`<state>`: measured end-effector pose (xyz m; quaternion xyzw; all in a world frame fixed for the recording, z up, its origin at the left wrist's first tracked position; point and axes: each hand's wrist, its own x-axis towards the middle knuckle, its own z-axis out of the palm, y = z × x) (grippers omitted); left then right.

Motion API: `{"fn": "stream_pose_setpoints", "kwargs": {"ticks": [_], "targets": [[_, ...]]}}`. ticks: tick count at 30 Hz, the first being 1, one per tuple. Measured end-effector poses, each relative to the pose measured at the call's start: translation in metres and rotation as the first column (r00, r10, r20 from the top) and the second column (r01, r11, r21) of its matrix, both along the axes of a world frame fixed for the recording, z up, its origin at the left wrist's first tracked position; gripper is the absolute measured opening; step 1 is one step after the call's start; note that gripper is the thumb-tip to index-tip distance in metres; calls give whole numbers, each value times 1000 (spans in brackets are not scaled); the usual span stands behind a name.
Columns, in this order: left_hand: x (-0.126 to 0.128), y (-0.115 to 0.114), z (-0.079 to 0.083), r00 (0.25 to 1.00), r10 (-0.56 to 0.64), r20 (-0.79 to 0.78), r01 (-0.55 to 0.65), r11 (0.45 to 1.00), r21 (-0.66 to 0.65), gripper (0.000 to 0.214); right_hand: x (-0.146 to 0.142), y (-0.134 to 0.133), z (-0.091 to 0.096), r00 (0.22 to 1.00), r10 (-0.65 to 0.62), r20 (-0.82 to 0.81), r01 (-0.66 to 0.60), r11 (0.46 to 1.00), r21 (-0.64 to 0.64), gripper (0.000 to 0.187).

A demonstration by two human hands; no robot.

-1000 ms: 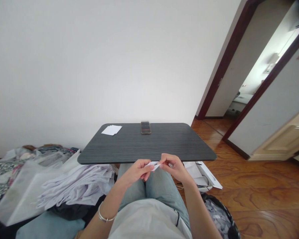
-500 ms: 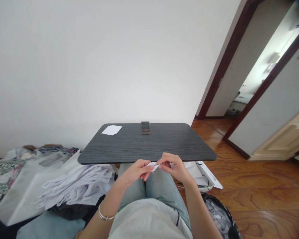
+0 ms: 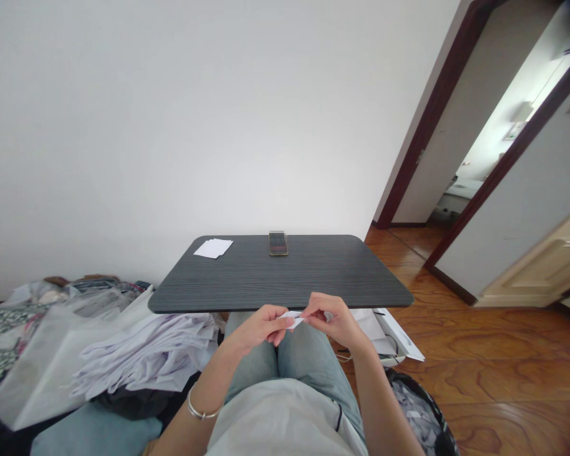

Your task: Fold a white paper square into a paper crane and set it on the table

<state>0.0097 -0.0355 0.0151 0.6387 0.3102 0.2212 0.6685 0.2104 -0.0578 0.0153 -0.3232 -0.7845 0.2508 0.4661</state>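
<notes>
Two hands work together on one small folded white paper strip (image 3: 292,318). The left hand (image 3: 261,329) pinches the strip's left end between thumb and fingertips, and the right hand (image 3: 335,323) pinches its right end; the hands are close, the fingertips almost meeting at the paper. The strip is held in the air just behind the near edge of the dark wood-grain desk (image 3: 285,278), at about its middle, above the person's light blue jeans (image 3: 251,364). A silver bangle (image 3: 198,410) circles the left wrist. Two items lie on the desk: a small stack of white paper slips (image 3: 213,248) near the far left corner and a smartphone (image 3: 278,243) lying flat at the middle of the far edge. Off the desk's near left corner sit a white plastic bag (image 3: 42,361) and a heap of pale folded fabric (image 3: 147,351). Below the near right corner lie white papers (image 3: 389,332), beside a dark bin holding pale scraps (image 3: 418,411), on the orange-brown wooden floor (image 3: 494,386).
</notes>
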Motion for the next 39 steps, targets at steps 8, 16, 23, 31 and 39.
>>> {"fn": "stream_pose_setpoints", "kwargs": {"ticks": [8,16,23,31,39], "targets": [[0,0,-1,1000,8,17,-8,1000,21,27,0,-1,-1,999,19,-46,-25,993,-112,20],[2,-2,-1,1000,26,14,-28,995,93,28,-3,-2,-4,976,17,-218,-98,924,-369,26],[2,0,0,991,131,-27,-126,982,144,34,-5,-3,0,985,8,-170,-75,917,-391,26],[2,2,-2,988,150,-45,-140,976,167,37,-9,0,-6,985,-120,-126,83,961,-265,16],[2,3,-7,983,164,-77,-144,965,217,36,-18,2,-9,972,-194,-133,123,900,-418,18]]}}
